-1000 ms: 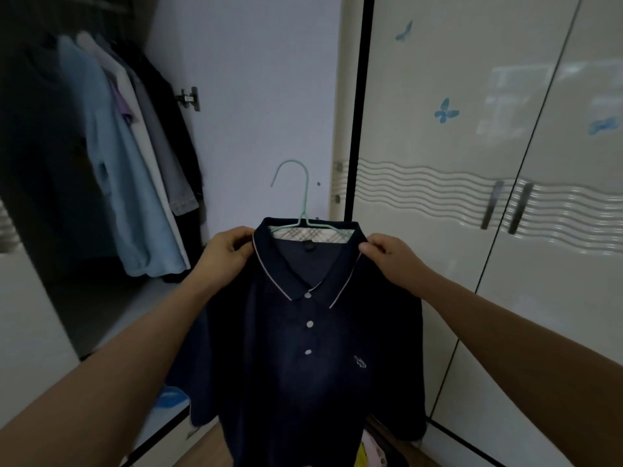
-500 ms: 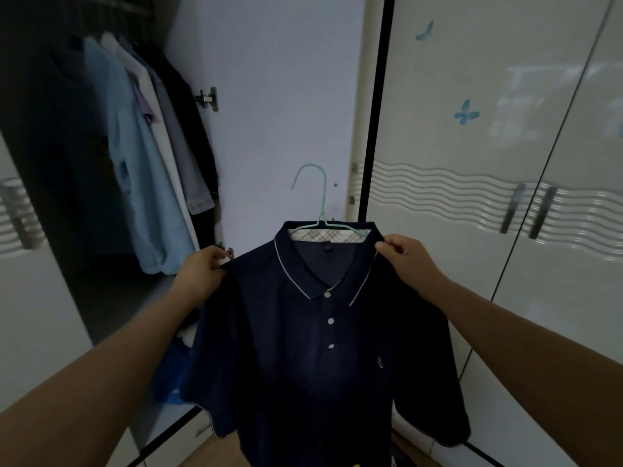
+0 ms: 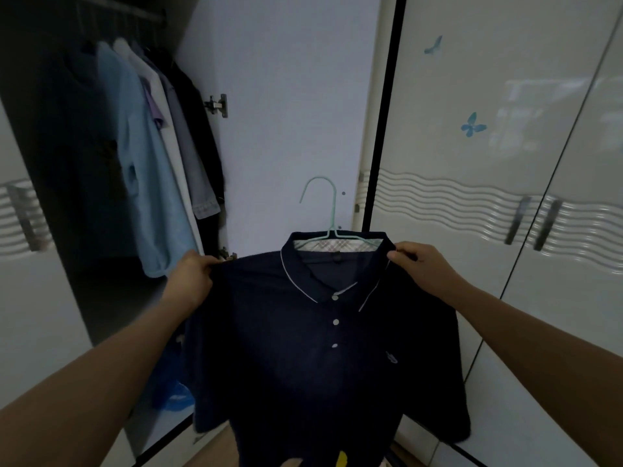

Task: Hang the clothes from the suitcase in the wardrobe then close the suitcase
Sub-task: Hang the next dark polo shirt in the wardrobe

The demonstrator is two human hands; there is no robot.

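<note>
Since a second ago the left hand (image 3: 192, 281) has slid from the collar out to the shoulder seam, where its curled fingers now pinch the fabric. Across the garment, the right hand (image 3: 421, 266) pinches the collar's far tip. Between them the navy polo shirt (image 3: 323, 348) hangs upright, front facing the person, length running straight down, on a mint-green hanger (image 3: 332, 210) whose hook points up and curls left. Behind it stands the open wardrobe (image 3: 84, 281), a light blue shirt (image 3: 148, 197) and darker clothes hanging inside, and to the right glossy white doors (image 3: 472, 264) with blue butterfly stickers (image 3: 472, 124).
</note>
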